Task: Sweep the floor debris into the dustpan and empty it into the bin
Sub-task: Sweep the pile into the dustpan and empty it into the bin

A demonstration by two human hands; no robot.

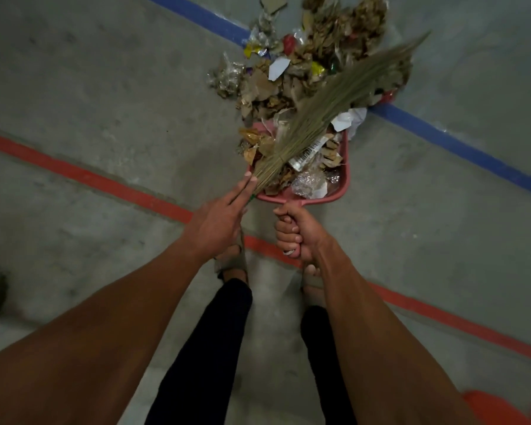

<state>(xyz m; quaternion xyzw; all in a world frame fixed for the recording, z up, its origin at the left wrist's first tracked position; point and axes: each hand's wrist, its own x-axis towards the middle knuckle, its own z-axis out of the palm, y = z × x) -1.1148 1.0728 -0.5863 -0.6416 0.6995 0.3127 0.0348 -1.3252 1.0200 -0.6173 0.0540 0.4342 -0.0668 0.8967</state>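
One grass broom [328, 108] is held by the left hand [218, 222], two fingers [242, 187] laid straight along its bound neck. One pink dustpan [345, 167], partly loaded, sits on the floor [105, 87]; the right hand [298, 234] grips its handle. One debris pile [307, 53] lies beyond, crossing one blue line [460, 145]. One red line [83, 176] runs nearer.
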